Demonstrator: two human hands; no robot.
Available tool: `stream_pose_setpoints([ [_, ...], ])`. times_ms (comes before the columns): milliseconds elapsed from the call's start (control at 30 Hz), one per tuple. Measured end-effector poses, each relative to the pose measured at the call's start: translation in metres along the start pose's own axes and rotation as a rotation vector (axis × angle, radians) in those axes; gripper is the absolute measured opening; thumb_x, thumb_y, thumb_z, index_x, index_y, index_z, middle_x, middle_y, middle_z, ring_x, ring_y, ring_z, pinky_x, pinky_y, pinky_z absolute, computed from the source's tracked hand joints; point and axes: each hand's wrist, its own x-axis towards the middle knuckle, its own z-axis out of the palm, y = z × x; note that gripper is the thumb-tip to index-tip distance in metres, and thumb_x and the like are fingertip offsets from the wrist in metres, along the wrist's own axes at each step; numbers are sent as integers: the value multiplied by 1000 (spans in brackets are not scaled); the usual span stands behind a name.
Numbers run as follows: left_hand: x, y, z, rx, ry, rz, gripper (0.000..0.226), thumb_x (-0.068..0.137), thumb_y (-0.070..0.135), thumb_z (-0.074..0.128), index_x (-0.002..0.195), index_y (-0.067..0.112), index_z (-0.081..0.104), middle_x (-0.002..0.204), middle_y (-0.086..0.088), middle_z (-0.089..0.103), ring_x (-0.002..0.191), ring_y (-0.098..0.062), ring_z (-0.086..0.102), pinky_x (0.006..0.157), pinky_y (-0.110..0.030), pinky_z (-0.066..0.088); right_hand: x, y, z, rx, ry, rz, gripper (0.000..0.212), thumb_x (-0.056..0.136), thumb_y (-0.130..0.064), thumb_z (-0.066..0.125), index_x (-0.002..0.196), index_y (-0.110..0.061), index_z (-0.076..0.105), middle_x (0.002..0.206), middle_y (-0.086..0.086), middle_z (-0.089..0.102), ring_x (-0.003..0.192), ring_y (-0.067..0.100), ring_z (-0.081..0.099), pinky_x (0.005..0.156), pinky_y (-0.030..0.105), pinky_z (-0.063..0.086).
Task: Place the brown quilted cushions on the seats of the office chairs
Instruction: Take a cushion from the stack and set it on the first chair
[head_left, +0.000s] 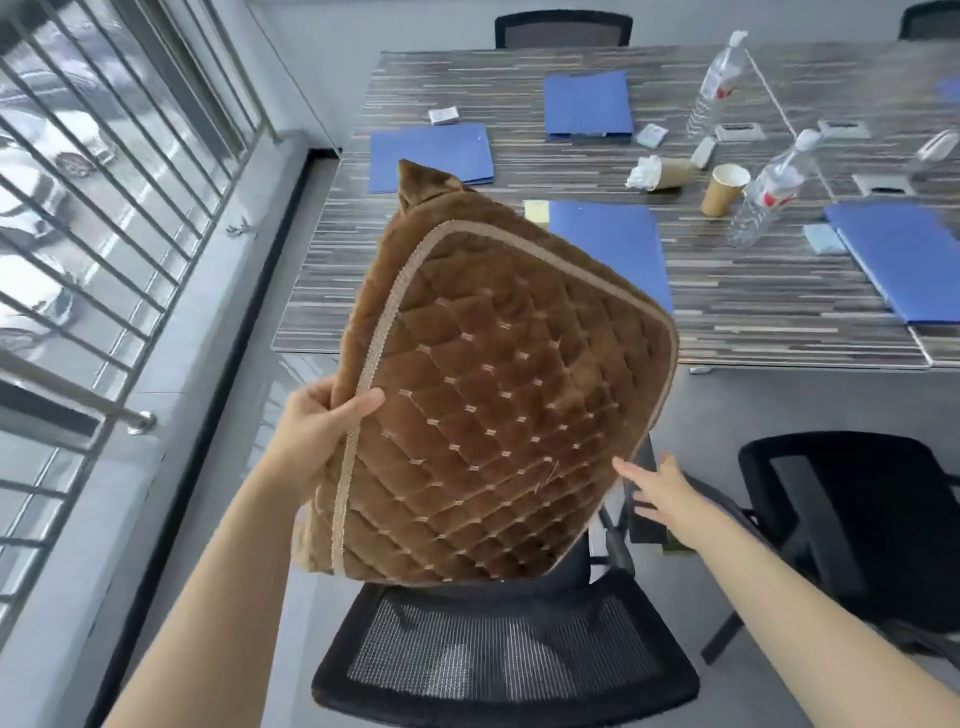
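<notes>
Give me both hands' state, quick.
Left hand: gripping the brown cushion by its edge.
Right hand: open, holding nothing.

chair seat (613, 551) mostly behind the cushion (488, 415); far right bottle (935, 153) blurred, folder (898, 260) edge-cropped

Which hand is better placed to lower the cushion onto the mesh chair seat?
Left. The left hand already grips the brown quilted cushion by its edge above the chair. The right hand is open beside the cushion, holding nothing.
</notes>
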Motion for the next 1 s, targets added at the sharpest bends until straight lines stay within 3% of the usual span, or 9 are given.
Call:
stream_pose_setpoints([
  [100, 6, -2, -6, -125, 14, -1, 44, 58, 36, 91, 90, 10, 76, 96, -21, 74, 76, -27, 74, 67, -37, 62, 14, -19, -15, 291, -102, 22, 101, 81, -22, 77, 149, -41, 5, 151, 6, 36, 126, 34, 47, 93, 50, 45],
  [200, 12, -10, -6, -146, 77, 15, 52, 60, 45, 89, 99, 15, 73, 103, -18, 74, 85, -28, 74, 74, -39, 61, 20, -36, -18, 252, -144, -32, 86, 85, 0, 68, 143, -41, 20, 140, 3, 43, 118, 34, 51, 81, 47, 46],
  [300, 18, -21, -1, -109, 167, 27, 31, 82, 38, 75, 105, 19, 67, 102, -9, 75, 89, -24, 73, 78, -37, 60, 22, -40, -17, 263, -88, -72, 73, 89, 12, 57, 133, -38, 28, 134, 6, 46, 100, 28, 55, 69, 44, 47],
  [367, 23, -33, 0, -60, 239, 25, 12, 91, 28, 68, 100, 20, 67, 94, -1, 76, 84, -18, 73, 74, -33, 60, 22, -39, -16, 281, -50, -81, 73, 89, 17, 51, 140, -31, 29, 129, 6, 48, 101, 27, 53, 75, 48, 47],
  [467, 34, -52, -4, 47, 318, 4, 12, 91, 23, 66, 101, 16, 67, 96, -1, 74, 87, -17, 71, 74, -31, 56, 25, -40, -11, 224, 41, -127, 60, 89, 18, 50, 133, -21, 38, 126, 6, 52, 104, 27, 53, 96, 58, 41],
  [600, 55, -87, -9, 180, 476, -72, 14, 93, 16, 59, 104, 7, 59, 94, 1, 63, 90, -19, 59, 74, -30, 47, 33, -44, -4, 77, 192, -250, 39, 84, 14, 61, 110, -12, 48, 114, 12, 62, 100, 28, 61, 86, 44, 51],
  [767, 80, -157, -7, 236, 541, -221, 14, 96, 7, 56, 109, 5, 54, 107, -9, 61, 99, -22, 57, 82, -33, 41, 55, -21, 15, -166, 331, -275, 15, 85, -1, 65, 98, -4, 58, 92, 9, 65, 93, 28, 62, 77, 33, 46],
  [900, 91, -232, 0, 346, 545, -372, 26, 95, 12, 57, 117, -1, 53, 109, -22, 65, 105, -40, 61, 87, -50, 47, 89, 16, 23, -224, 389, -265, 17, 91, -4, 60, 107, -3, 57, 100, 8, 65, 95, 25, 59, 80, 33, 43],
  [1000, 96, -280, 2, 435, 555, -425, 25, 96, 16, 57, 117, 4, 53, 112, -17, 65, 106, -41, 59, 86, -46, 46, 118, 40, 30, -301, 380, -239, 21, 91, -2, 58, 112, -1, 57, 106, 13, 65, 100, 30, 60, 85, 36, 46],
])
